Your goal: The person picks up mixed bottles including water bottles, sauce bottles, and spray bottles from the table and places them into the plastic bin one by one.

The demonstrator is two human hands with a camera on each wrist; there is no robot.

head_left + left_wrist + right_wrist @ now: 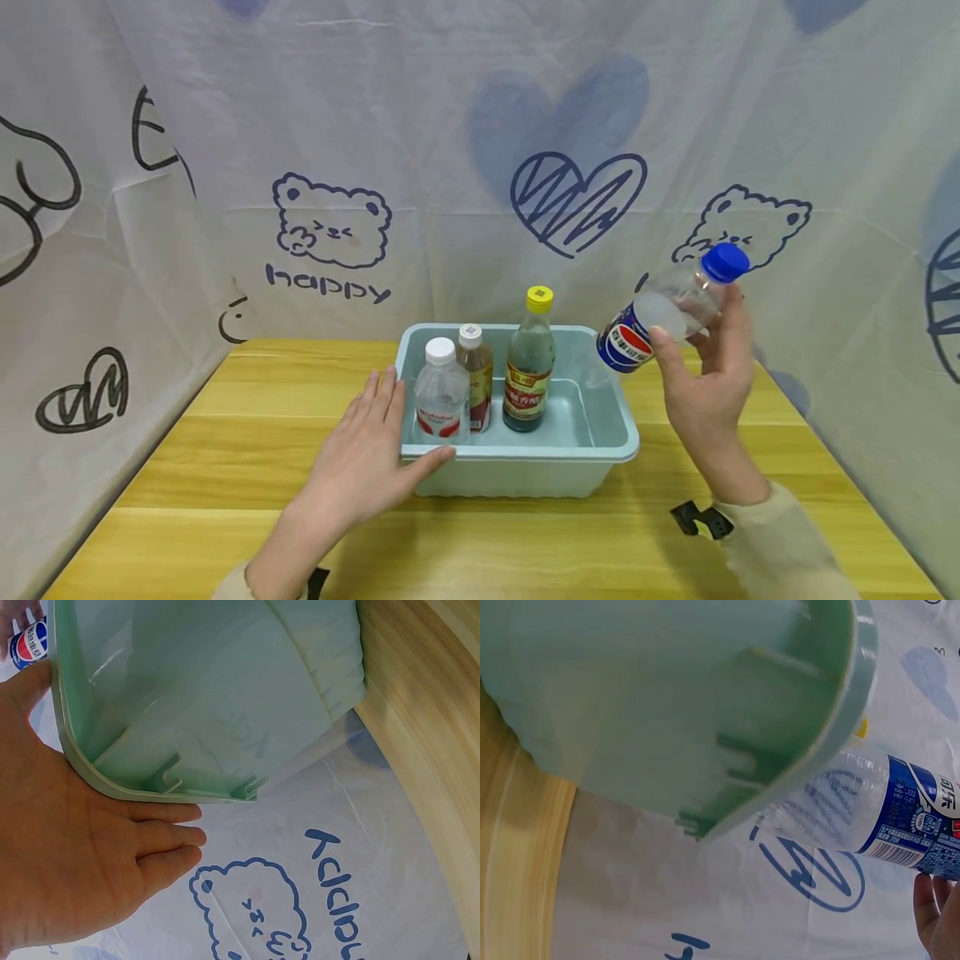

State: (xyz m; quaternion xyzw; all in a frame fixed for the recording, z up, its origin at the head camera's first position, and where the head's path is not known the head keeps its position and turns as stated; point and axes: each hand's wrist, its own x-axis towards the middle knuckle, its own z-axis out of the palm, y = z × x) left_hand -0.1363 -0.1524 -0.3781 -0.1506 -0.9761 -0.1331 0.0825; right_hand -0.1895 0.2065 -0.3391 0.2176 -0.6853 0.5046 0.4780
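Note:
My right hand (708,375) grips a clear plastic cola bottle (684,298) with a blue cap and a blue label. The bottle is tilted, its cap up to the right and its base over the right rim of a pale green plastic basin (525,475). In the right wrist view the bottle (900,802) is beside the basin's rim. My left hand (367,458) rests on the basin's left rim with straight fingers. Inside stand a clear water bottle (442,392) with a white cap, a brown drink bottle (480,375) and a yellow-capped glass bottle (527,375).
The basin stands on a wooden table (247,442). Behind and at both sides hangs a white cloth (442,125) printed with hearts and bears. Black bands are on both wrists.

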